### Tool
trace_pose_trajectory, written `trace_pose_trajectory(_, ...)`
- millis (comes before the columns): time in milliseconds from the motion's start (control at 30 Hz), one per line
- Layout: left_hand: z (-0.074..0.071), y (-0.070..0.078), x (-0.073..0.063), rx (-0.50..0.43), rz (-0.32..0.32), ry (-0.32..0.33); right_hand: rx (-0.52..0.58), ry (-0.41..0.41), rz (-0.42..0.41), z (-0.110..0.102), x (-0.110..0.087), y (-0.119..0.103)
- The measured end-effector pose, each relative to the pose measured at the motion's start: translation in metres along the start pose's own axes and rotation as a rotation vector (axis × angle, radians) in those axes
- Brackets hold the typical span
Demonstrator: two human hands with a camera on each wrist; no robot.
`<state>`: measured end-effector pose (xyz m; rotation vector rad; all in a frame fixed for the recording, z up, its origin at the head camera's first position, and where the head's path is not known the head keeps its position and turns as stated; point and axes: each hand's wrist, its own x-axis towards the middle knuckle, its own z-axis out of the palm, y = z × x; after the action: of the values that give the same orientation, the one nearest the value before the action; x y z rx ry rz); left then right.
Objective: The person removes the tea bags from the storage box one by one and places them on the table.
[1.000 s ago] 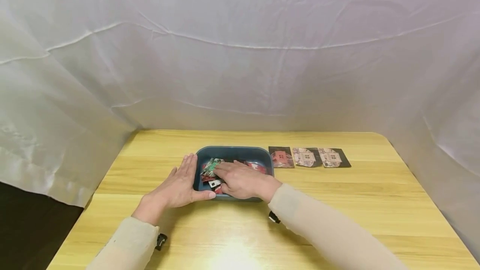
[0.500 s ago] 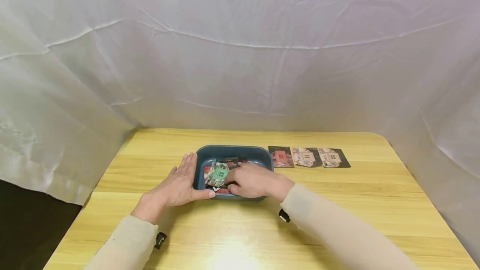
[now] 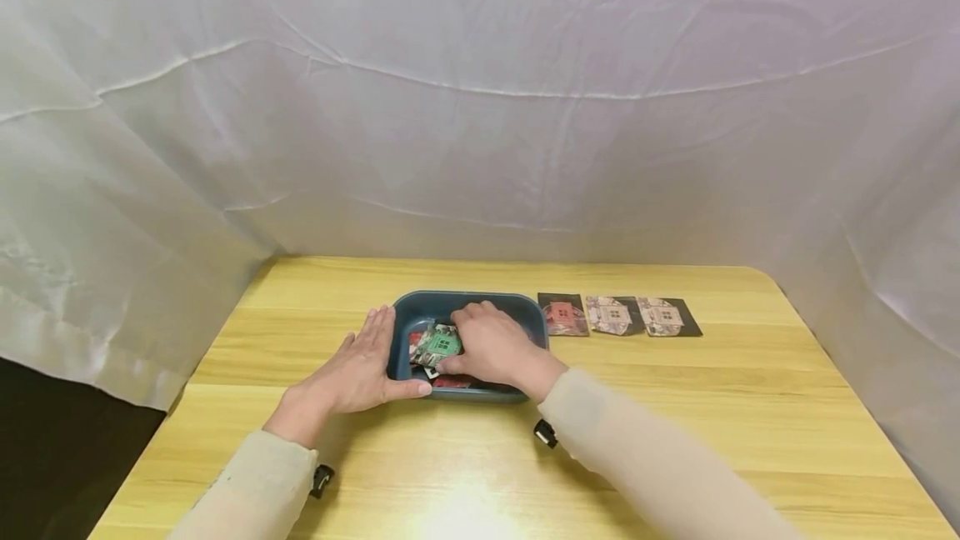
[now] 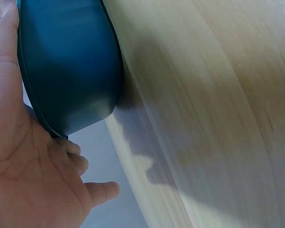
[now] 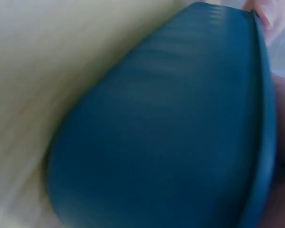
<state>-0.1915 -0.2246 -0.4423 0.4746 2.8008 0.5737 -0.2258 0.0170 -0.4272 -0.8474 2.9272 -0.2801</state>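
A dark blue rectangular bin (image 3: 468, 300) stands on the table, holding several flat printed packets. One packet with a green label (image 3: 441, 344) lies on top at its left end. My left hand (image 3: 352, 369) braces that end, fingers straight along the side and thumb on the front rim; the left wrist view shows its palm against the bin wall (image 4: 71, 71). Down inside the bin reaches my right hand (image 3: 495, 346), bent over the packets beside the green-labelled one. Its fingertips are hidden, and I cannot tell whether they pinch a packet. The bin's outer wall (image 5: 166, 123) fills most of the right wrist view.
Right of the bin, three packets lie in a row: one with a red label (image 3: 561, 315) and two with pale labels, the middle packet (image 3: 615, 315) and the end packet (image 3: 670, 317). A pale cloth curtain (image 3: 480, 157) surrounds the wooden table (image 3: 675, 407).
The green-labelled packet shifted right and lies face up. My right hand drew back from it, then moved toward the bin's far side. My left hand stayed put.
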Motion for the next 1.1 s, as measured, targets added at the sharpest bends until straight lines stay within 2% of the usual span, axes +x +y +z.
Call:
trace_pose_trajectory(300, 0.002, -0.001, 0.000, -0.001, -0.001, 0.003, -0.052, -0.017, 0.061, 0.014, 0.006, -0.005)
trace_pose_trajectory(533, 0.002, 0.000, 0.000, -0.003, 0.000, 0.007, -0.035, -0.058, 0.084, 0.013, 0.006, -0.004)
trace_pose_trajectory(800, 0.001, -0.001, 0.001, -0.004, 0.004, 0.013, -0.067, -0.102, 0.087, 0.010, 0.011, -0.010)
trace_pose_trajectory(900, 0.002, -0.001, 0.001, -0.003, 0.001, 0.010, -0.075, -0.092, 0.074, 0.008, 0.011, -0.010)
trace_pose_trajectory(1100, 0.002, -0.002, 0.000, 0.004, -0.003, 0.009, -0.098, -0.021, 0.014, -0.001, 0.009, -0.004)
